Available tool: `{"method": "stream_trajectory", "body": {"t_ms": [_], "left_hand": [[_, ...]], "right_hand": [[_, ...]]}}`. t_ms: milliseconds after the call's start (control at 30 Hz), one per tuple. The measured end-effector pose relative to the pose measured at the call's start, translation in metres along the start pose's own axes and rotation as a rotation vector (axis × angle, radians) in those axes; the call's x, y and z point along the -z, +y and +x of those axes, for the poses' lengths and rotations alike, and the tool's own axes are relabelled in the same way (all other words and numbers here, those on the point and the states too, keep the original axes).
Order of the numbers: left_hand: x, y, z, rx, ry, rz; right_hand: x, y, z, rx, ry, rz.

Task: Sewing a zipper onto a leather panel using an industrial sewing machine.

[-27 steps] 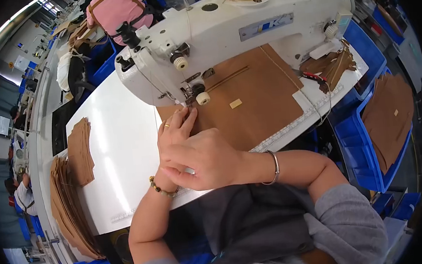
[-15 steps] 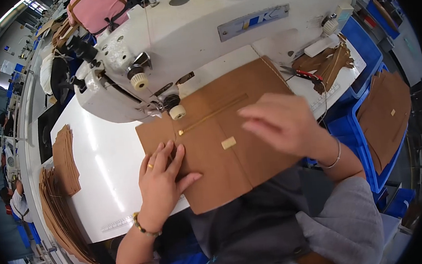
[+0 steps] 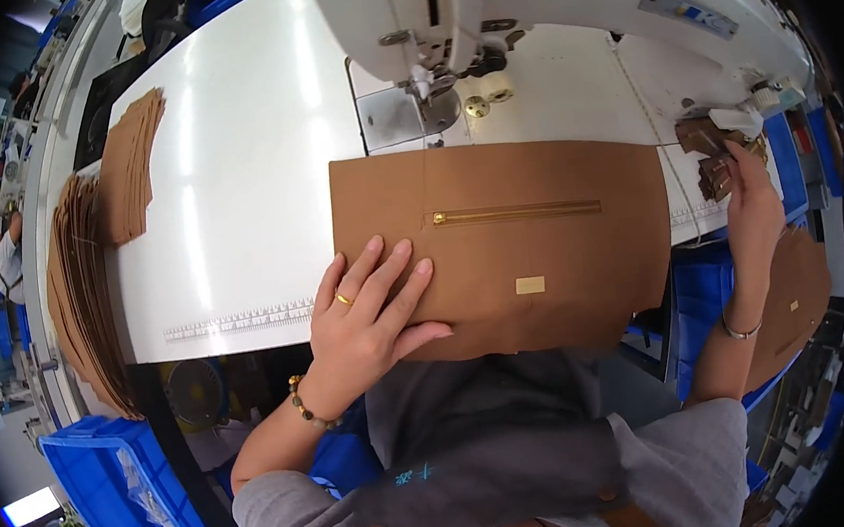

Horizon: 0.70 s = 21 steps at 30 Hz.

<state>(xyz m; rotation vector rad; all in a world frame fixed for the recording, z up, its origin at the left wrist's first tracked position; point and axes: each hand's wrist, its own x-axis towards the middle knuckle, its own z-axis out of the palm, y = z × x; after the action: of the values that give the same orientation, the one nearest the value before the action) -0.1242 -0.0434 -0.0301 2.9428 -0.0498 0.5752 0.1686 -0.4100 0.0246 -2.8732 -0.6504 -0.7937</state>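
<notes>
A brown panel (image 3: pixel 535 173), of leather or a similar sheet, lies at the table's front edge and hangs partly over it. It has a gold zipper (image 3: pixel 518 213) and a small pale gold label (image 3: pixel 529 285). On its left part my left hand (image 3: pixel 371 308) rests flat, fingers spread. At the far right my right hand (image 3: pixel 753 199) is at a pile of brown scraps (image 3: pixel 700 137), fingers bent inward; what they hold is hidden. Behind the panel stands the sewing machine (image 3: pixel 561 10), its needle area (image 3: pixel 427 87) just beyond the panel's back edge.
Stacks of brown pieces (image 3: pixel 83 293) lie at the table's left edge, with a smaller stack (image 3: pixel 136 168) beside them. A blue bin (image 3: pixel 109 472) stands low at the left. Brown panels (image 3: pixel 795 276) lie at the right by another blue bin (image 3: pixel 702 304). A ruler strip (image 3: pixel 236 322) runs along the table front.
My right hand has moved from above the panel out right to the scraps. The panel now lies squarer, in front of the needle area. My left hand stays on it. The view has shifted.
</notes>
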Motion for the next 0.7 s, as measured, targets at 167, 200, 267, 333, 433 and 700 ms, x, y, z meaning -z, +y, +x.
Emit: {"method": "stream_trajectory", "body": {"t_ms": [167, 200, 267, 333, 433, 700], "left_hand": [[-0.006, 0.000, -0.003, -0.011, 0.066, 0.055], [-0.007, -0.001, -0.003, -0.021, 0.075, 0.058], [-0.008, -0.002, -0.002, -0.028, 0.089, 0.064], [-0.007, -0.003, -0.002, -0.042, 0.101, 0.057], [-0.008, -0.002, -0.002, -0.041, 0.102, 0.057], [-0.010, -0.004, -0.008, -0.036, 0.112, 0.027]], "right_hand": [[0.011, -0.077, -0.002, 0.283, 0.033, 0.396], [0.013, -0.099, -0.009, 0.137, -0.230, 0.634], [-0.001, -0.142, -0.003, 0.389, -0.273, 0.601], [-0.014, -0.176, 0.006, 0.515, -0.270, 0.545], [-0.030, -0.213, 0.013, 0.707, -0.273, 0.572], [-0.045, -0.210, 0.036, 0.753, -0.173, 0.543]]}}
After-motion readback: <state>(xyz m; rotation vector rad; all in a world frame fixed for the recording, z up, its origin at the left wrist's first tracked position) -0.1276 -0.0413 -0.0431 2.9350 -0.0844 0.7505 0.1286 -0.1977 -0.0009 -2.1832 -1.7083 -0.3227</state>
